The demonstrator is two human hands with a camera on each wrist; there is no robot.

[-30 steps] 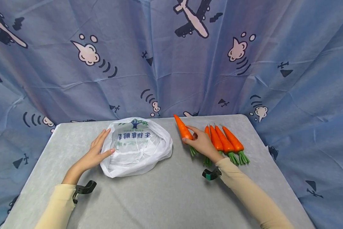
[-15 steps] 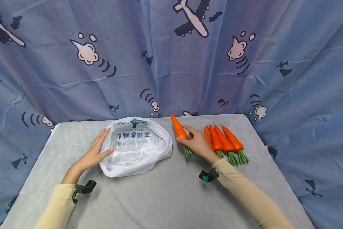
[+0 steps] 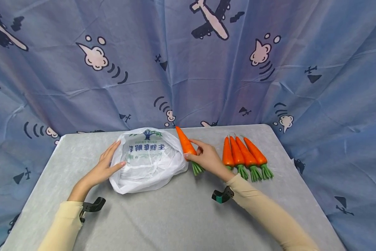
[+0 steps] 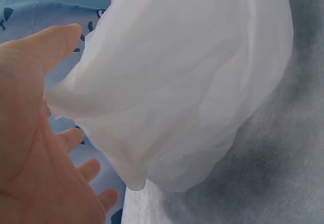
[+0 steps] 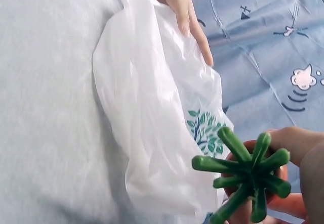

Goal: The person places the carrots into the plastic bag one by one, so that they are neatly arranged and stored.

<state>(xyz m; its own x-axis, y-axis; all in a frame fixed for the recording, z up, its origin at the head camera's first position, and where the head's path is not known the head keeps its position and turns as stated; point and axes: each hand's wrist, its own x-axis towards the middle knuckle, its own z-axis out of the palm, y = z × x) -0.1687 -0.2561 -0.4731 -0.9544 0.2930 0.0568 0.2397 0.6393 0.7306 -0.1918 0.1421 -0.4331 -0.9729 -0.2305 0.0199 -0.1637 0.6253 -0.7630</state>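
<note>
A carrot [image 3: 185, 141] with a green stub of stems [image 5: 248, 176] is pinched between the thumb and fingers of my right hand [image 3: 208, 158]. Its tip points away from me, and it overlaps the right rim of a white plastic bag [image 3: 153, 181] in the head view. The bag stands with its mouth spread, green and blue print showing on the inner back wall. My left hand [image 3: 104, 169] lies along the bag's left rim, fingers extended and thumb over the edge. In the left wrist view the bag's side [image 4: 177, 82] is against that hand's palm side.
Several more carrots [image 3: 238, 151] lie side by side on the right of the grey table [image 3: 181, 223], stems toward me. Behind the table hangs a blue curtain [image 3: 137, 69] with airplane prints. Black wrist cameras [image 3: 223, 195] sit on both wrists.
My right hand has carried the carrot leftward, away from the other carrots to the bag's right rim. My left hand and the bag have hardly moved.
</note>
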